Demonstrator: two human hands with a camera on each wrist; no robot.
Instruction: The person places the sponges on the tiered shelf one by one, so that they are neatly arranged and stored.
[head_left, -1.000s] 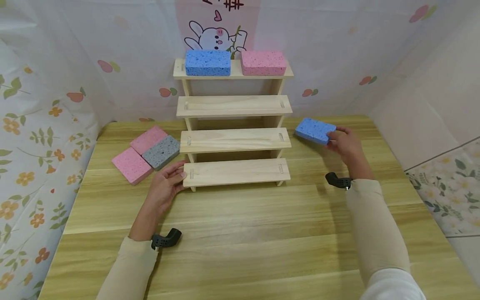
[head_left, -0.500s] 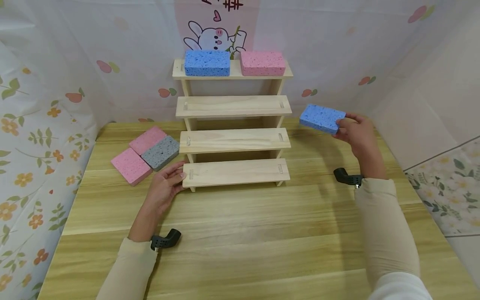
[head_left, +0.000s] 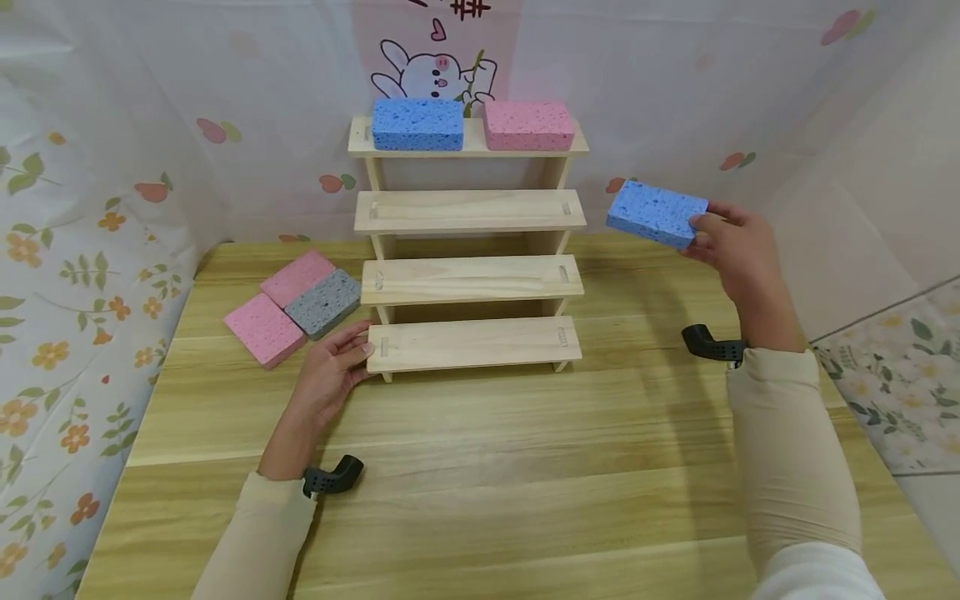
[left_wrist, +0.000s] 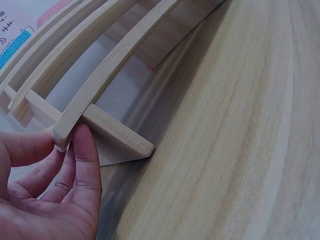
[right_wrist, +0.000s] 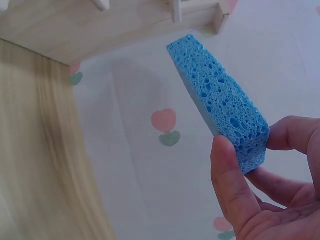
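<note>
A blue sponge (head_left: 654,213) is held up off the table, to the right of the wooden tiered shelf (head_left: 472,345). My right hand (head_left: 738,250) pinches its right end between thumb and fingers; the right wrist view shows the pitted side of this sponge (right_wrist: 220,95). My left hand (head_left: 330,371) grips the left end of the lowest step, with the thumb on top and fingers beneath. In the left wrist view, the left hand (left_wrist: 60,185) pinches the end of that board. On the top step rest another blue sponge (head_left: 417,125) and a pink sponge (head_left: 528,127).
Left of the shelf, two pink sponges (head_left: 264,330) and a grey sponge (head_left: 324,303) lie close together on the wooden table (head_left: 480,483). A patterned cloth (head_left: 277,100) hangs behind the shelf, and another flowered cloth runs along the left side.
My right hand has lifted the blue sponge from low beside the shelf, moving it up and to the right. The left hand stays on the lowest step.
</note>
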